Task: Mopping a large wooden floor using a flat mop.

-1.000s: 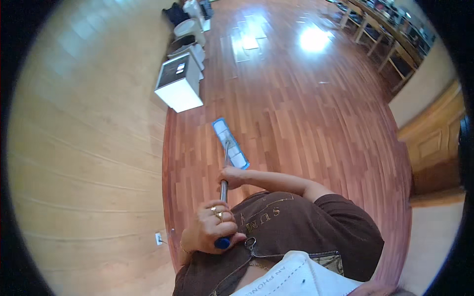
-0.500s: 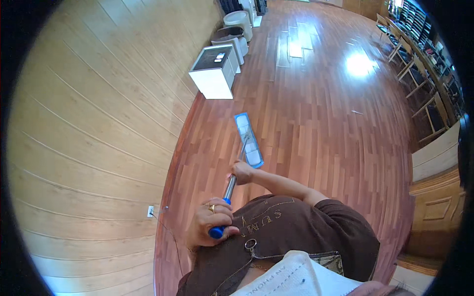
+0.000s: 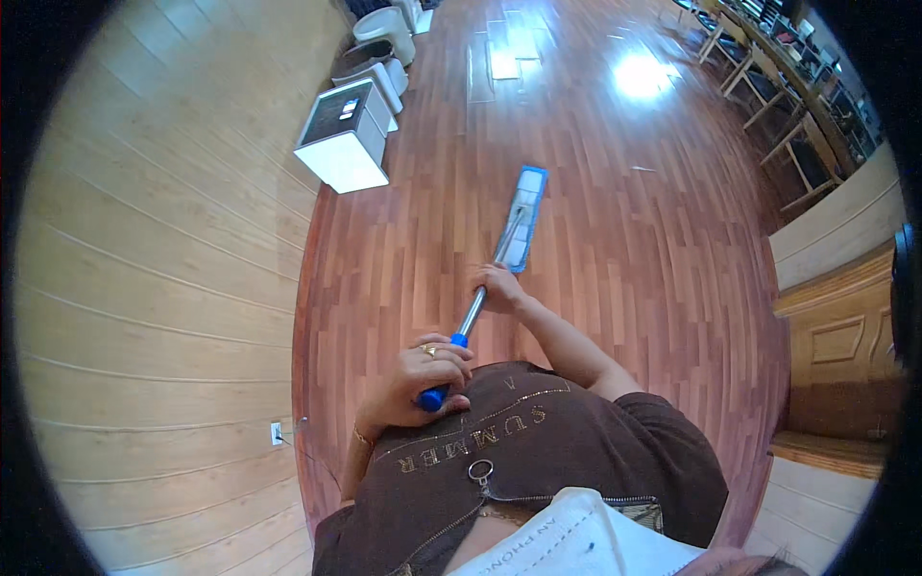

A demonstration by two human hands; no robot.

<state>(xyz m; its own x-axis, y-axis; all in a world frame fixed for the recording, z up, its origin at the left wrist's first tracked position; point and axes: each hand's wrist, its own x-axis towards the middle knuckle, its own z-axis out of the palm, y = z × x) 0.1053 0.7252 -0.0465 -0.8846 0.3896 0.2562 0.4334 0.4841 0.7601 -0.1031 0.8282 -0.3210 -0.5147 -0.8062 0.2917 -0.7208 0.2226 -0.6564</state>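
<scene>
A flat mop (image 3: 517,252) with a blue-edged, pale rectangular head lies on the wooden floor ahead of me. Its metal pole slants back toward my chest and ends in a blue grip. My left hand (image 3: 423,377), with a gold ring, wraps round that blue grip close to my body. Farther down the pole, my right hand (image 3: 499,286) is closed round the metal shaft, just short of the mop head.
Wood panelling (image 3: 154,288) runs along the left, with a wall outlet (image 3: 277,433) and cable low down. A white cabinet (image 3: 348,165) and bins (image 3: 384,36) stand by it. Chairs (image 3: 812,158) line a long counter at right, near a wooden door (image 3: 840,346).
The mop head has swung to the right and farther away, and now angles the other way. Both hands have moved forward with the pole, the right one also shifting right. The view has shifted too.
</scene>
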